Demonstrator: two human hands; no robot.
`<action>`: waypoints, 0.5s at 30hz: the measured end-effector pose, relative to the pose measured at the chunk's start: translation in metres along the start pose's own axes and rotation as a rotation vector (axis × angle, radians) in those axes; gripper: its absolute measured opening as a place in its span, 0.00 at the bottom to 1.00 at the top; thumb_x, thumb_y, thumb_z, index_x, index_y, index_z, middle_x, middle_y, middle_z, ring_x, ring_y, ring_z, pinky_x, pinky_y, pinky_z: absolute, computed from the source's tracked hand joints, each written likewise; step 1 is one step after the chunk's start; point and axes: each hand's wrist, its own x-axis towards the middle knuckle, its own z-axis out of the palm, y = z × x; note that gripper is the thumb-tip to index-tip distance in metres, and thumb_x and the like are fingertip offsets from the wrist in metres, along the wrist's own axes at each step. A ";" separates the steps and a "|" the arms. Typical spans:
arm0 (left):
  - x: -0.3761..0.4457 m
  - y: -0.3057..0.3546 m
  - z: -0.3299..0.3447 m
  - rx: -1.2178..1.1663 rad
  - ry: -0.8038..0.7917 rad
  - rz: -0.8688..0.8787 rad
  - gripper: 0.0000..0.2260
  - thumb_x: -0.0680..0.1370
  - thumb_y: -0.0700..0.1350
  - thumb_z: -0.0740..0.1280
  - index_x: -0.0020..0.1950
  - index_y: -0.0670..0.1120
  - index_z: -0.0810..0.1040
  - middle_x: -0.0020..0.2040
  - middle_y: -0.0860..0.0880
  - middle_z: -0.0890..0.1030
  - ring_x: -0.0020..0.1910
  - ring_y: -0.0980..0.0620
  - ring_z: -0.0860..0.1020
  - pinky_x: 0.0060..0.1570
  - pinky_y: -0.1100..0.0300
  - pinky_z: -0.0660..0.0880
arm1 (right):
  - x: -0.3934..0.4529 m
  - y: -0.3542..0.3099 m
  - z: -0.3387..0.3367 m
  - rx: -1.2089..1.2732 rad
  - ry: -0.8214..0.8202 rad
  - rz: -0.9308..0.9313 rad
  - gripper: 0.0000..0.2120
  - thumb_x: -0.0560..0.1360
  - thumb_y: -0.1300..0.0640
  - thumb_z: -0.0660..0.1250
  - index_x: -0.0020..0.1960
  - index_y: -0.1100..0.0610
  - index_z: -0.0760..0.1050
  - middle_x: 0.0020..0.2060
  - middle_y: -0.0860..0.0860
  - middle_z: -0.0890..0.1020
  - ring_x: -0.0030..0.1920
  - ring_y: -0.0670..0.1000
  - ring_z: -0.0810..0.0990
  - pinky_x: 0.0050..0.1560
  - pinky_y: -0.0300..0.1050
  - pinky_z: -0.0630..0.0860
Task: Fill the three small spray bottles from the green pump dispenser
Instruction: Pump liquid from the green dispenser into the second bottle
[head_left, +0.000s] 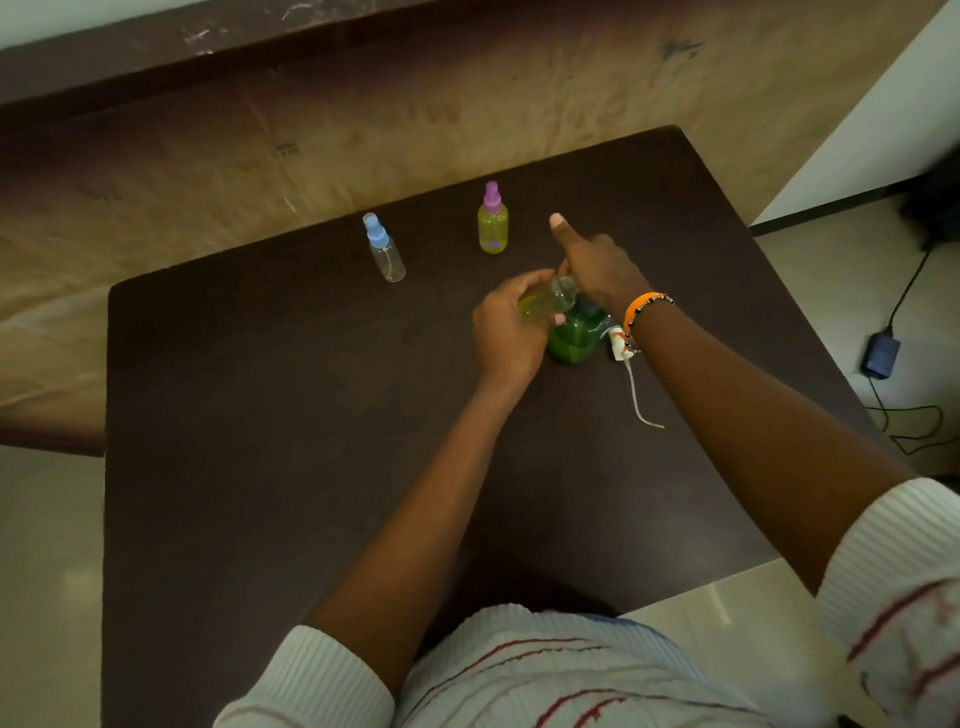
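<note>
My left hand (506, 332) grips a small clear spray bottle (545, 300), uncapped and tilted, with yellow-green liquid in it. Its mouth lies against the top of the green pump dispenser (574, 338) at the table's middle. My right hand (592, 260) rests on the dispenser's pump head, thumb sticking up; the pump head itself is hidden. A white spray cap with a dip tube (623, 348) lies on the table beside the dispenser. A blue-capped bottle (384, 249), clear inside, stands at the back left. A purple-capped bottle (492, 221) holding yellow-green liquid stands behind the hands.
The dark brown table (260, 415) has rounded corners and stands against a tan wall. A black power adapter with a cable (880, 353) lies on the pale floor at the right.
</note>
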 end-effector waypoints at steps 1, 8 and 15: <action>0.000 -0.001 0.000 -0.006 0.005 0.003 0.22 0.64 0.31 0.73 0.58 0.43 0.80 0.54 0.47 0.82 0.51 0.57 0.79 0.50 0.73 0.73 | 0.002 0.000 0.000 0.036 -0.035 0.005 0.50 0.60 0.20 0.46 0.55 0.60 0.78 0.59 0.60 0.80 0.59 0.61 0.77 0.65 0.57 0.70; 0.003 -0.004 0.003 0.028 0.015 0.007 0.23 0.62 0.31 0.73 0.56 0.43 0.81 0.52 0.47 0.83 0.50 0.55 0.80 0.50 0.69 0.74 | 0.005 0.008 0.006 0.065 0.068 0.021 0.38 0.74 0.32 0.45 0.61 0.60 0.76 0.60 0.60 0.78 0.61 0.61 0.76 0.65 0.56 0.69; 0.004 -0.001 0.000 0.005 -0.001 0.002 0.23 0.63 0.31 0.73 0.57 0.43 0.80 0.52 0.47 0.82 0.50 0.56 0.79 0.51 0.66 0.75 | 0.008 0.004 0.004 0.049 0.023 0.011 0.41 0.71 0.29 0.45 0.60 0.59 0.77 0.60 0.60 0.79 0.61 0.61 0.76 0.65 0.57 0.69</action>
